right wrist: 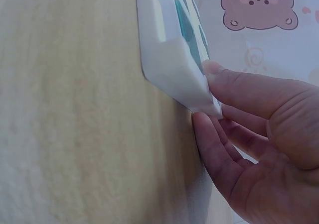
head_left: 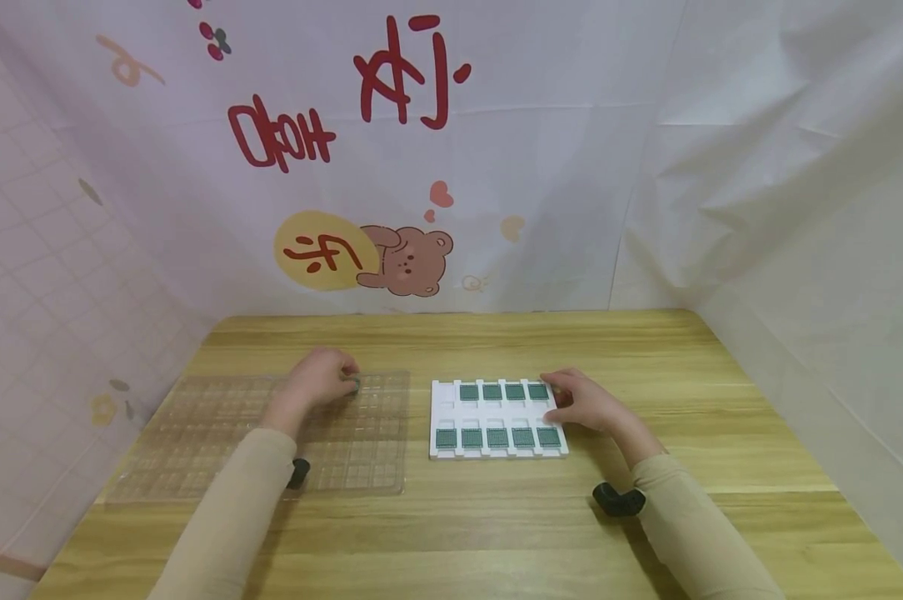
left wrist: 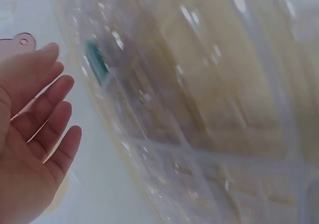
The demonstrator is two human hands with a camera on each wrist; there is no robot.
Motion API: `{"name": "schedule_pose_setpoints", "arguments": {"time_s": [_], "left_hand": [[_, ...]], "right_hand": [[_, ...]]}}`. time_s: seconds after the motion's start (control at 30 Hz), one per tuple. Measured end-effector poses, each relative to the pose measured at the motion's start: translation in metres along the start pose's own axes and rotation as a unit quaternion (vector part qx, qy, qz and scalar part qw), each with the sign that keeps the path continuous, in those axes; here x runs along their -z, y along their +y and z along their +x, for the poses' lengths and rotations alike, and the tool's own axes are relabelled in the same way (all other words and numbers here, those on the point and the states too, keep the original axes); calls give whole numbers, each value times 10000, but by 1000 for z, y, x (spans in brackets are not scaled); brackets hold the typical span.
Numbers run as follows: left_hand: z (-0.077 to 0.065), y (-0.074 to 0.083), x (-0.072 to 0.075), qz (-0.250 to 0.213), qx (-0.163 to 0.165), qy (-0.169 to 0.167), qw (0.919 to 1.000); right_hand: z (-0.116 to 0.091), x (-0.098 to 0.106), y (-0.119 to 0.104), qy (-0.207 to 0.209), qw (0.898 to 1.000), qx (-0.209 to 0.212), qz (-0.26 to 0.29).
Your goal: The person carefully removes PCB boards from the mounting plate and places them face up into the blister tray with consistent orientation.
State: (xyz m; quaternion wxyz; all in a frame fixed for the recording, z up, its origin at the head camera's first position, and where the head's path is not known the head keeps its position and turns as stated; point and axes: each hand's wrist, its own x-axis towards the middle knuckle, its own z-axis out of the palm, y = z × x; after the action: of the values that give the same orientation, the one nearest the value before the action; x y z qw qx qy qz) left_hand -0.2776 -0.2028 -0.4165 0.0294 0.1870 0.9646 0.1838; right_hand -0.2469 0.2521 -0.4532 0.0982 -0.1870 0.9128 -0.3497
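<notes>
My left hand is over the clear plastic tray, its fingertips close to a small green chip. In the left wrist view the fingers are loosely bent with nothing between them, and the green chip sits in the clear tray, apart from them. My right hand grips the right end of a white tray. In the right wrist view the thumb lies on top of the white tray and the fingers are at its side. Green square chips fill two rows; the upper left pocket shows bare white.
Both trays lie on a wood-grain table, the clear one left of the white one. A printed white cloth hangs behind the table and along its sides. Each sleeved wrist wears a black device.
</notes>
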Motion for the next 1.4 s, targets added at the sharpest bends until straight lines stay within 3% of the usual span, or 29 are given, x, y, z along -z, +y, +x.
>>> {"name": "schedule_pose_setpoints", "arguments": {"time_s": [0.37,0.67,0.87,1.1,1.4], "left_hand": [[-5,32,-4,-279,-204,573,9978],[-10,59,-10,-471,-567,1122,9909],[-18,78,-14,-629,-590,1355,9870],[-25,100,-20,-272,-689,1480,9862],[-27,116,-35,280,-1431,1468,9784]], "right_hand": [[-1,0,0,6,10000,21,-30],[-2,0,-1,15,10000,53,-35],[-2,1,-3,10,10000,26,14],[-4,1,-4,20,10000,51,1],[-3,1,-4,23,10000,37,27]]}}
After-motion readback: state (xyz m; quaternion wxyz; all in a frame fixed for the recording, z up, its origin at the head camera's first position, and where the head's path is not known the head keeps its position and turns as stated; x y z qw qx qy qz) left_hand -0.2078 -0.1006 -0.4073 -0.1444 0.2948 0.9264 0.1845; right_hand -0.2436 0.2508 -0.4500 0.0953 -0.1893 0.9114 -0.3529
